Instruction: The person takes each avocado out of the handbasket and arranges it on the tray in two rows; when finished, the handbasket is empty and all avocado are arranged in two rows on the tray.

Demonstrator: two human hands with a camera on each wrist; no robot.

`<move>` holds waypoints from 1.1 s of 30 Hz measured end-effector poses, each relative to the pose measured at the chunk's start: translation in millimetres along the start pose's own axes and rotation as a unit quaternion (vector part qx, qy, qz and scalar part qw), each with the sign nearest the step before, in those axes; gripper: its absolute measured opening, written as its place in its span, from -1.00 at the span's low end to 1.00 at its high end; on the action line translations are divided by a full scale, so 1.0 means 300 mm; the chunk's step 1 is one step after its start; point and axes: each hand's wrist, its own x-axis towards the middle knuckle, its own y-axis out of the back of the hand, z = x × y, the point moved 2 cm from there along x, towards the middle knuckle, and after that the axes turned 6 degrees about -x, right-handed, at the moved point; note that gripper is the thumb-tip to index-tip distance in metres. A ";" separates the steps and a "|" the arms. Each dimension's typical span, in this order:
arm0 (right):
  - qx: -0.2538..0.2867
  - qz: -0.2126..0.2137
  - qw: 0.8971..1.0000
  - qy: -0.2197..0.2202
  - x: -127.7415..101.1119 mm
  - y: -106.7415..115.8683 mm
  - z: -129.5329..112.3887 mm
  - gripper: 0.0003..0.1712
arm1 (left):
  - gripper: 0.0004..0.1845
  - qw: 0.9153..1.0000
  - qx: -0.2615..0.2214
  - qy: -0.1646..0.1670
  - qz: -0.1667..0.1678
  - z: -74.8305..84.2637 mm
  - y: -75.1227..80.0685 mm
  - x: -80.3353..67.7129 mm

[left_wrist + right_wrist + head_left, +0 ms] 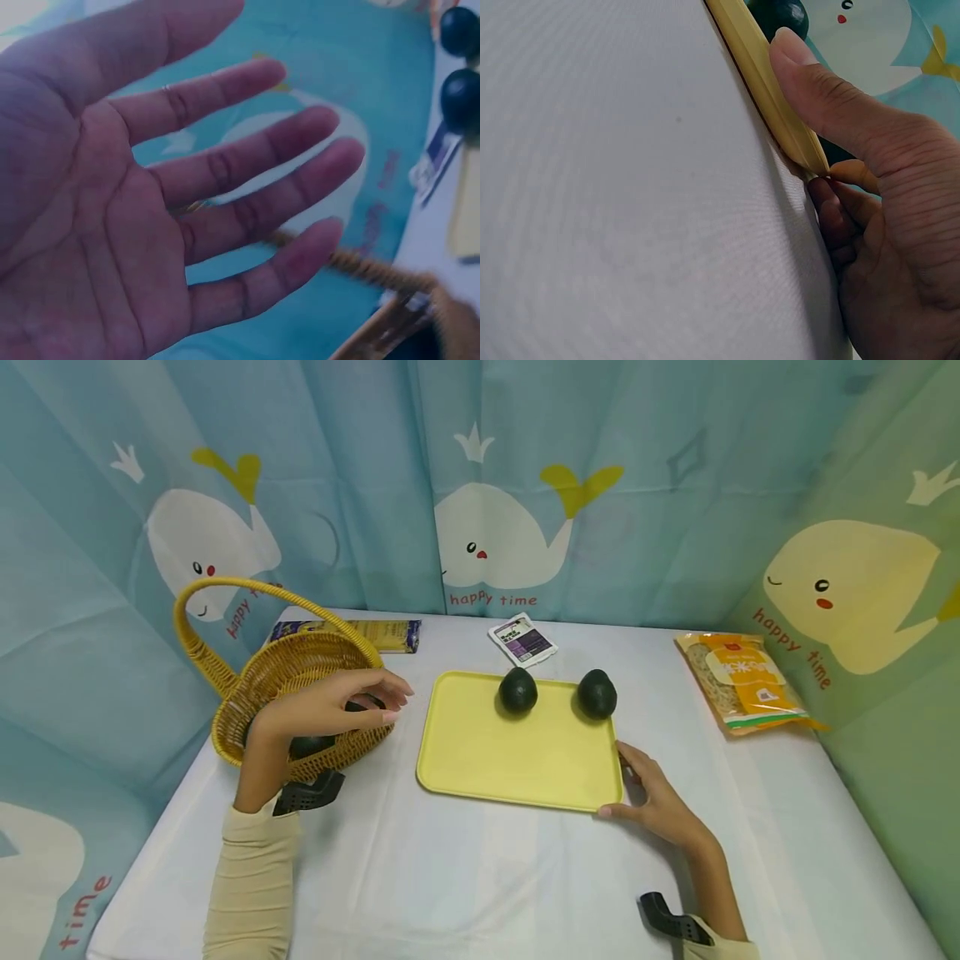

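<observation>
Head view with both wrist views. The left hand (330,702) hovered over the mouth of the tipped wicker basket (247,693), fingers straight and spread, palm empty as the left wrist view confirmed; it held nothing. A dark avocado (311,745) lay inside the basket directly beneath the palm, apart from the fingertips, and partly hidden by the hand. The right hand (660,802) rested at the near right corner of the yellow tray (487,760), thumb laid along the rim and fingers curled at the corner's underside, a light pinch on the edge. Two further avocados, one (517,690) left and one (597,693) right, sat at the tray's far edge, well apart from either hand.

Handling, as judged: the avocado was probably firm, rounded, moderately heavy and apt to roll, its skin offering fair grip; a whole-hand cradle about its widest part would have suited best, with gentle pressure to avoid bruising. The tray looked stiff, light and smooth.
</observation>
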 end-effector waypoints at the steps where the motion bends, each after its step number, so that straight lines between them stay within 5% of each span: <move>1: 0.000 0.000 1.000 0.001 -0.001 0.000 0.001 0.21 | -0.63 1.000 -0.003 0.003 0.005 -0.003 0.012 -0.015; 12: -0.013 0.004 1.000 0.001 0.005 0.005 0.002 0.22 | -0.67 0.995 -0.031 0.037 0.093 -0.044 0.194 -0.135; 18: -0.011 -0.001 1.000 -0.002 0.004 0.000 0.010 0.23 | -0.57 0.980 -0.076 0.111 0.146 -0.119 0.277 -0.147; 25: -0.007 -0.005 1.000 -0.013 -0.007 0.000 0.001 0.23 | -0.44 0.970 -0.049 0.223 0.083 -0.264 0.313 -0.115; 33: -0.009 -0.002 1.000 -0.004 -0.003 0.000 -0.003 0.22 | -0.36 0.959 -0.082 0.271 0.034 -0.352 0.318 -0.068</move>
